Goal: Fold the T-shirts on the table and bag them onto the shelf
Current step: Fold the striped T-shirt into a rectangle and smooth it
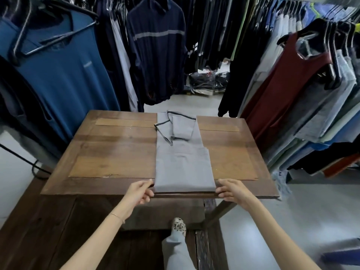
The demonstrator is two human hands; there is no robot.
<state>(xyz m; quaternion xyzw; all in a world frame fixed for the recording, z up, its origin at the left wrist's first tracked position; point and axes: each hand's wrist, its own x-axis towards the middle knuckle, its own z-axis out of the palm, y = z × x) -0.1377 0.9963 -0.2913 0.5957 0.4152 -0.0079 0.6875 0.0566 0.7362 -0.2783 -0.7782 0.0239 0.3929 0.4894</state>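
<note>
- The square brown wooden table (116, 152) fills the middle of the view, with racks of hanging garments – dark, blue and pale – on three sides.
- A large blue T-shirt on a black hanger (58, 78) hangs at the left; a navy long-sleeved top with a pale chest stripe (157, 55) hangs behind the table; a rust-red sleeveless top (288, 78) hangs at the right.
- The grey T-shirt with dark-edged sleeves (183, 164) lies flat on the table, folded lengthwise into a long narrow strip that runs from the far edge to the near edge, slightly right of centre.
- Both sleeves are folded inward and overlap at the far end of the strip; their dark trim shows as thin lines.
- The near hem sits just at the table's front edge, and a second layer of cloth shows beneath it.
- The left hand (139, 192) grips the near left corner of the hem, thumb on top and fingers curled below the edge.
- The right hand (231, 190) takes the near right corner in a like grip, fingers curled round the cloth's edge.
- The fingertips of both hands are hidden under the fabric and the table's edge, so how far they reach cannot be told.
- A heap of packed goods on the floor (209, 80) beyond the table is too blurred to identify.
- The shelf and bags are not seen – the racks cut off the far view.
</note>
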